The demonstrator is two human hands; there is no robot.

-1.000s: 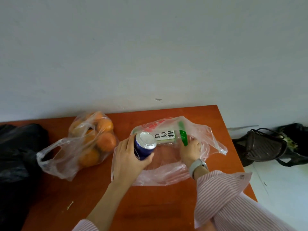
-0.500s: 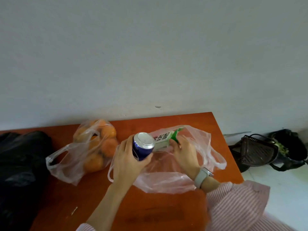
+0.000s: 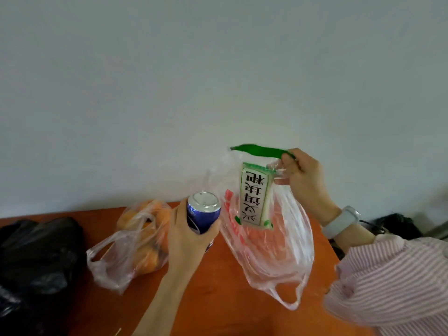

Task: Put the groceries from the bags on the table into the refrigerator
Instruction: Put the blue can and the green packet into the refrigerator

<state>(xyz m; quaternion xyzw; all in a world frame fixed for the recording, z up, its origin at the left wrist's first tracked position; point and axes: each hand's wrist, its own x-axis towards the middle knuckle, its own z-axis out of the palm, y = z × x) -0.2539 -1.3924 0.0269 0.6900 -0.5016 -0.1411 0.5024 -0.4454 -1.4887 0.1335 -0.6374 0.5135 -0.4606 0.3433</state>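
Observation:
My left hand [image 3: 186, 236] grips a blue drink can [image 3: 202, 212], held upright above the orange table [image 3: 218, 299]. My right hand [image 3: 303, 180] pinches the green top strip of a white and green packet [image 3: 254, 197] with black characters, lifted high in front of the wall. A clear plastic bag [image 3: 274, 251] with red print clings around the packet's lower part and hangs down to the table. The packet's top corner is also caught in the bag film at my fingers.
A clear bag of oranges [image 3: 143, 238] lies left of the can. A black plastic bag [image 3: 36, 260] fills the table's left end. Dark objects [image 3: 397, 226] sit on the floor past the table's right edge. A pale wall stands behind.
My right hand has pulled the packet up out of the clear bag, which lifts with it. The left hand with the can stays about where it was. The camera has tilted upward.

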